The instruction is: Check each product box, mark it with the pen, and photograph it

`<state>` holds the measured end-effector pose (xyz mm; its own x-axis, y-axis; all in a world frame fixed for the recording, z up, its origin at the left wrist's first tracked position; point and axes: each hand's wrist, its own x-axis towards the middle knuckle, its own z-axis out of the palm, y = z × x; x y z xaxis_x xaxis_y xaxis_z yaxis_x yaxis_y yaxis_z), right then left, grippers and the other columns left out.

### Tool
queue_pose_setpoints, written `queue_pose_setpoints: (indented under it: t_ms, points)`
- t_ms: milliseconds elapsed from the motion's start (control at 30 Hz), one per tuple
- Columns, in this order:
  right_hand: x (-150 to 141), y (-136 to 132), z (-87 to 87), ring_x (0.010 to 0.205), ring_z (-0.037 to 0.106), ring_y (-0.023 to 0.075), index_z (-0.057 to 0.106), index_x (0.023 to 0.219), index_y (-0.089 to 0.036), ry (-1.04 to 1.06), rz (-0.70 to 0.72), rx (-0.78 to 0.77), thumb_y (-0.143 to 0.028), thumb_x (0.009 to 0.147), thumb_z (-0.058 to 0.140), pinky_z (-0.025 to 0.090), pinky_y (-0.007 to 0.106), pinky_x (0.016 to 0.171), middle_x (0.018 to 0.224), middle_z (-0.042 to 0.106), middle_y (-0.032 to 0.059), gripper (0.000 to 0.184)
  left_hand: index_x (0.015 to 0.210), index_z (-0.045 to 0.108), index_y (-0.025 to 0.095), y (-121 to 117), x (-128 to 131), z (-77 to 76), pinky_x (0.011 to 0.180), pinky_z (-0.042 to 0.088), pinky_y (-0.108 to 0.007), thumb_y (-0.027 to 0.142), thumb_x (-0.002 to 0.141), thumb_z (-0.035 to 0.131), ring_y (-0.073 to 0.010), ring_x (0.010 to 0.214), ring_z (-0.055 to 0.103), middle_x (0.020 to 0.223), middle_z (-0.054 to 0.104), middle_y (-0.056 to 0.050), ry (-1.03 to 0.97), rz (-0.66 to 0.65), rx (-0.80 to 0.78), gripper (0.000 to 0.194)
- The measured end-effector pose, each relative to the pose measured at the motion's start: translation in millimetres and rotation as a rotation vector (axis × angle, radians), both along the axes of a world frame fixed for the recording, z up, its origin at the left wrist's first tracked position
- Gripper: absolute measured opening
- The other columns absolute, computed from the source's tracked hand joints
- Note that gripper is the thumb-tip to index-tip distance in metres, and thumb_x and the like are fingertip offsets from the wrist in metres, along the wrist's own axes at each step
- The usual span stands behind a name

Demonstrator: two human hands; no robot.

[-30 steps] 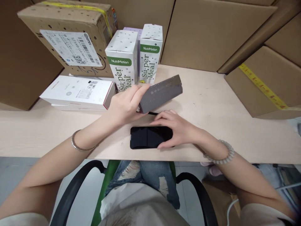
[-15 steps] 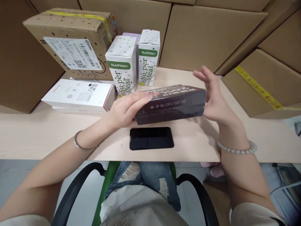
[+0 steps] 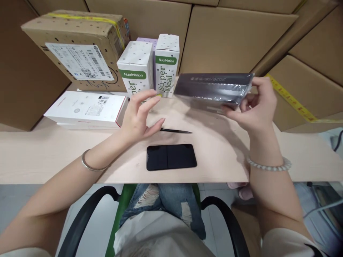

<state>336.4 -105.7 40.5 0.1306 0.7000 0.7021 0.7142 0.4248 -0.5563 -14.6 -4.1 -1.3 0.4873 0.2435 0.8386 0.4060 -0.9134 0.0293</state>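
A dark box in clear plastic wrap (image 3: 211,85) is raised off the table, with a printed date along its side. My right hand (image 3: 258,103) grips its right end between thumb and fingers. My left hand (image 3: 142,116) is off the box, fingers apart and curved, holding nothing. Below that hand's fingertips a black pen (image 3: 177,131) lies on the table. Nearer to me lies a black smartphone (image 3: 171,157), its screen dark.
White NutriMotion cartons (image 3: 135,69) stand at the back beside a taped cardboard parcel (image 3: 77,53). A flat white box (image 3: 87,109) lies in front of the parcel. Large cardboard boxes (image 3: 230,39) wall the back of the table, and another box (image 3: 302,89) stands on the right.
My left hand has let go of the dark box. My right hand has taken its right end, lifting and tilting it away toward the back. The pen has come into view.
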Motion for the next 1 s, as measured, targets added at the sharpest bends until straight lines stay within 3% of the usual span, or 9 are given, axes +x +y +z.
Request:
queue_pose_setpoints:
  t_ms: [100, 167, 333, 500, 667, 1000]
  points:
    - [8, 5, -3.8, 0.097, 0.068, 0.0294, 0.063, 0.128, -0.032, -0.231, -0.189, 0.016, -0.042, 0.075, 0.091, 0.060, 0.046, 0.075, 0.133, 0.066, 0.0115, 0.061, 0.151, 0.042, 0.030, 1, -1, -2.1, 0.112, 0.055, -0.057, 0.044, 0.098, 0.067, -0.0325, 0.134, 0.061, 0.143, 0.058, -0.015, 0.002, -0.047, -0.021, 0.060]
    - [7, 8, -6.7, 0.112, 0.068, 0.0378, 0.063, 0.132, -0.029, -0.401, -0.292, -0.086, -0.045, 0.079, 0.087, 0.061, 0.052, 0.083, 0.131, 0.068, 0.0135, 0.060, 0.146, 0.049, 0.028, 0, 1, -2.3, 0.106, 0.057, -0.053, 0.038, 0.098, 0.067, -0.0304, 0.127, 0.064, 0.137, 0.062, -0.014, 0.010, -0.071, 0.011, 0.053]
    - [-2, 20, -11.5, 0.107, 0.072, 0.0423, 0.058, 0.143, -0.022, -0.600, -0.448, -0.429, -0.047, 0.090, 0.076, 0.062, 0.058, 0.083, 0.144, 0.061, 0.0220, 0.061, 0.135, 0.054, 0.025, -7, 8, 2.4, 0.085, 0.058, -0.037, 0.025, 0.098, 0.064, -0.0212, 0.101, 0.067, 0.113, 0.067, -0.008, 0.042, -0.081, 0.153, 0.038]
    - [-7, 32, -17.9, 0.118, 0.071, 0.0451, 0.058, 0.148, -0.014, -0.629, -0.380, -0.623, -0.038, 0.099, 0.065, 0.061, 0.062, 0.099, 0.148, 0.059, 0.0252, 0.056, 0.128, 0.055, 0.022, -13, 13, 9.6, 0.079, 0.056, -0.034, 0.021, 0.096, 0.063, -0.0205, 0.094, 0.068, 0.104, 0.069, -0.007, 0.041, -0.144, 0.224, 0.033]
    - [1, 49, -32.3, 0.143, 0.059, 0.0437, 0.046, 0.162, -0.006, -0.585, -0.278, -0.585, -0.026, 0.100, 0.051, 0.051, 0.060, 0.121, 0.160, 0.052, 0.0262, 0.065, 0.118, 0.058, 0.019, -17, 16, 11.9, 0.071, 0.053, -0.032, 0.016, 0.094, 0.062, -0.0202, 0.087, 0.067, 0.093, 0.070, -0.006, 0.076, -0.194, 0.270, 0.025]
    - [12, 89, -45.7, 0.146, 0.054, 0.0445, 0.039, 0.166, 0.000, -0.576, -0.283, -0.582, -0.019, 0.093, 0.048, 0.045, 0.059, 0.127, 0.161, 0.047, 0.0272, 0.076, 0.112, 0.056, 0.020, -23, 17, 9.9, 0.071, 0.050, -0.031, 0.017, 0.099, 0.058, -0.0196, 0.087, 0.067, 0.093, 0.071, -0.005, 0.203, -0.209, 0.243, 0.014]
